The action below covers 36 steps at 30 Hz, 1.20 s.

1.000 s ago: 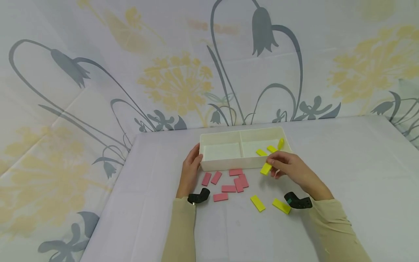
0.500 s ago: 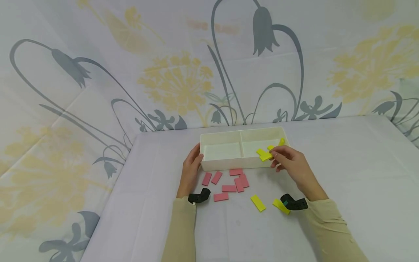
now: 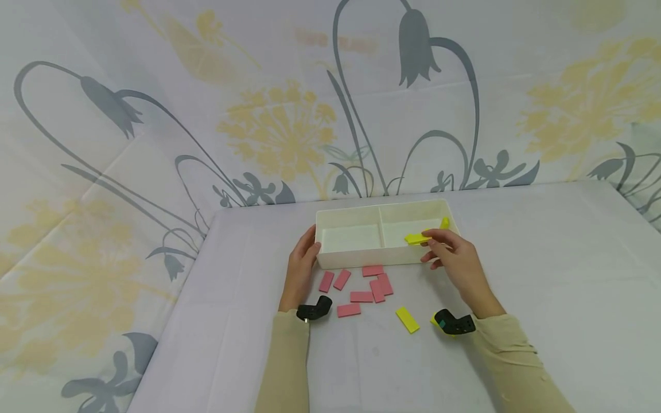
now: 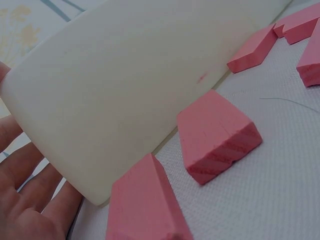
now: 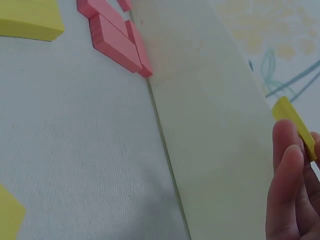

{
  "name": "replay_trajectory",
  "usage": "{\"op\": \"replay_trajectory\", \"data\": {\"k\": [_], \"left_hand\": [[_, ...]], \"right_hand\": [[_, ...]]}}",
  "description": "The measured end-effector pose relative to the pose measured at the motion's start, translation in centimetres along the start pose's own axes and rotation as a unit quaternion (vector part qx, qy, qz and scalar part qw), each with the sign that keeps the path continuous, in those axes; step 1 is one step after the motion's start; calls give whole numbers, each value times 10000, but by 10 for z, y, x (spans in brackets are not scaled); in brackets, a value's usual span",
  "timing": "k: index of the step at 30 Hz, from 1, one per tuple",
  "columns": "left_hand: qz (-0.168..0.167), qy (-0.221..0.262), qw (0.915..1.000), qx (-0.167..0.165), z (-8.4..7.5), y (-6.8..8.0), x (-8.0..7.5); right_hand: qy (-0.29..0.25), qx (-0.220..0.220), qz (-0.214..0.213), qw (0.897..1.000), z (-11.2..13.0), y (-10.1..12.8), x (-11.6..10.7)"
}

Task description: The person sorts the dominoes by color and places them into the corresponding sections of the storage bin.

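A white two-compartment box (image 3: 351, 261) stands at the back of the table. My left hand (image 3: 299, 267) rests along its left end, fingers fairly straight against the side and thumb at the front corner. My right hand (image 3: 457, 258) pinches a yellow block (image 5: 292, 117) between thumb and fingers, over the front wall of the right compartment. In the head view this block overlaps others lying inside. Another yellow block (image 3: 445, 222) leans at the compartment's right side. The left compartment holds nothing.
Several pink blocks (image 3: 361, 297) lie scattered in front of the box, some touching one another. Nearer the person lies a yellow block (image 3: 407, 320). A second loose yellow block (image 3: 434, 322) is mostly hidden by the right wrist camera (image 3: 454, 322).
My right hand has carried the yellow block from in front of the box up and over the right compartment's front wall. The left hand and the box have stayed put.
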State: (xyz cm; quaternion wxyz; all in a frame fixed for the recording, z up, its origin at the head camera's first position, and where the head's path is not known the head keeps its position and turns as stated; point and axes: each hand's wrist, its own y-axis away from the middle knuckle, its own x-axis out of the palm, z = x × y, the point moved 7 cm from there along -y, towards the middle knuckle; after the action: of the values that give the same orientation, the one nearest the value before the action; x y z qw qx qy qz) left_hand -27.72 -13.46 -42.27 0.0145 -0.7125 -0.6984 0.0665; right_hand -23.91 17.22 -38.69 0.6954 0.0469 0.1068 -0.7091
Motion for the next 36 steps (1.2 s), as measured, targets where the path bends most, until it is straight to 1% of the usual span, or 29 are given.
{"op": "replay_trajectory", "data": {"k": [5, 10, 15, 18, 22, 28, 31, 36], "left_hand": [[-14, -94, 9999, 54, 0, 0, 0], [19, -40, 10000, 38, 0, 1, 0], [45, -12, 10000, 34, -1, 1, 0], [60, 12, 10000, -32, -1, 1, 0], [108, 86, 9998, -117, -8, 4, 1], [201, 46, 9998, -47, -23, 9, 3], [203, 11, 9998, -56, -24, 10, 4], [186, 29, 9998, -95, -23, 10, 4]], "right_hand": [[266, -14, -1, 9996, 0, 0, 1], [499, 26, 75, 9987, 0, 1, 1], [606, 161, 141, 9979, -2, 1, 2], [631, 232, 166, 9976, -4, 1, 2], [648, 212, 216, 9974, -3, 1, 3], [747, 178, 339, 9965, -1, 0, 4], [854, 269, 373, 9953, -2, 0, 4], [875, 372, 406, 9946, -3, 0, 4]]}}
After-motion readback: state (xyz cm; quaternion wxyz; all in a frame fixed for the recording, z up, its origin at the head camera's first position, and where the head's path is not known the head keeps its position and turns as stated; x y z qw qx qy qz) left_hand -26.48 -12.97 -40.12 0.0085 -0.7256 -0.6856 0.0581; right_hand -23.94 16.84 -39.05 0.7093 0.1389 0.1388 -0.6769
